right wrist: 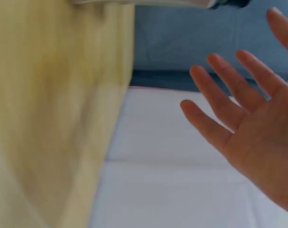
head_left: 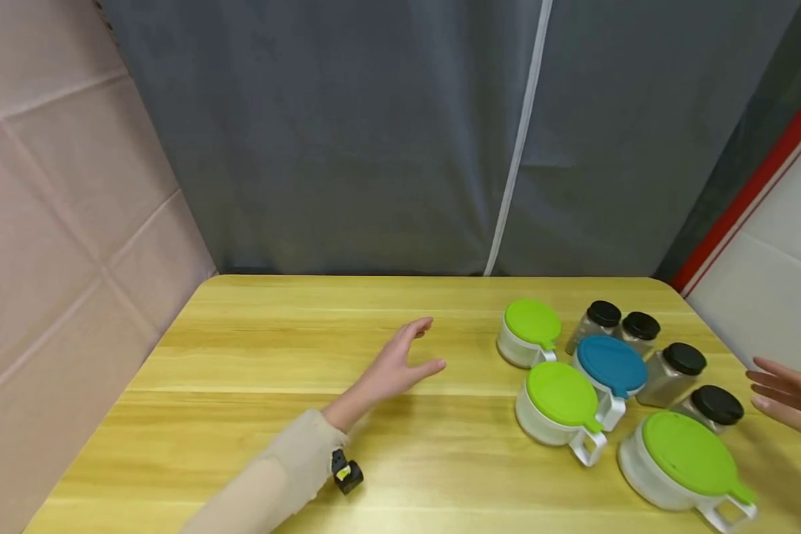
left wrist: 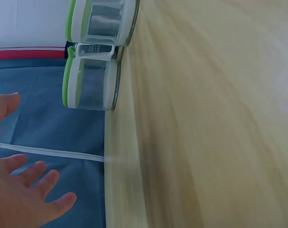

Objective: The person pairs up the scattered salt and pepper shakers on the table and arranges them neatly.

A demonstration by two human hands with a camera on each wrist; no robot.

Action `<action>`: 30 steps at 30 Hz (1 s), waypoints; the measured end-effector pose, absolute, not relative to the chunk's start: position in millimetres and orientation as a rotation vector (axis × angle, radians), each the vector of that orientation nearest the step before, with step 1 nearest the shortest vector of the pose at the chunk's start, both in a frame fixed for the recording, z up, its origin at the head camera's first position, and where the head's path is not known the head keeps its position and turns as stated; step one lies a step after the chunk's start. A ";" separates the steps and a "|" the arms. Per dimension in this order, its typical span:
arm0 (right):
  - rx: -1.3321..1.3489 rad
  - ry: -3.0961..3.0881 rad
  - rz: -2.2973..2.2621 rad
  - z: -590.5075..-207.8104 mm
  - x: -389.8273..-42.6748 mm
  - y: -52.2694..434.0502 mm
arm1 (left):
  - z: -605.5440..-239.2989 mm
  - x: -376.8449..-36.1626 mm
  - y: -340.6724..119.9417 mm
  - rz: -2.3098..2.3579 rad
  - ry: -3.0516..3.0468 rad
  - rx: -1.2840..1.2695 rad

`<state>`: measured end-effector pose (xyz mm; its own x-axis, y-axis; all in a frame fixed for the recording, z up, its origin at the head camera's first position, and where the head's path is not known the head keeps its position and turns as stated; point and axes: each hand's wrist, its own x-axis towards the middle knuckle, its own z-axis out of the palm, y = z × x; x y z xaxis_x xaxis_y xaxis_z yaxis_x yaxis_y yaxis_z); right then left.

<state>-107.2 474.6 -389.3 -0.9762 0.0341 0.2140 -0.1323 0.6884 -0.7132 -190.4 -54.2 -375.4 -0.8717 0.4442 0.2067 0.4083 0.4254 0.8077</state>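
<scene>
My left hand [head_left: 389, 368] hovers over the middle of the wooden table, thumb and fingers spread apart and holding nothing. To its right stand two smaller jars with green lids, a back one [head_left: 532, 323] and a front one [head_left: 561, 397]. Beside them is a jar with a blue lid [head_left: 612, 363]. A larger green-lidded jar [head_left: 687, 456] stands nearest the front. At the right edge of the head view, my right hand [head_left: 790, 397] is partly cut off. Its fingers look extended and empty in the right wrist view, close to a black-capped bottle [head_left: 713, 408].
More clear bottles with black caps, such as this one [head_left: 674, 371], stand in a row behind the jars. A grey curtain [head_left: 347, 148] hangs past the table's far edge. Pale pink cloth [head_left: 60, 222] covers the left side, and a white panel [head_left: 774, 252] the right.
</scene>
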 end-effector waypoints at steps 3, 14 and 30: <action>0.133 -2.664 1.235 -401.7 -111.6 488.3 | -379.6 -195.1 -48.6 1.461 2.602 0.792; 0.305 -2.822 1.435 -423.2 -112.8 507.0 | -393.2 -210.9 -23.2 1.460 2.569 0.813; 0.096 -2.848 1.751 -412.4 -107.4 477.4 | -407.9 -231.7 16.0 1.411 2.507 0.699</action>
<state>-107.4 477.4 -412.4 -0.9778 -0.1539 -0.1419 0.0571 0.4560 -0.8881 -231.7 16.0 -407.9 -0.8730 0.4825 0.0709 0.3109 0.4387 0.8432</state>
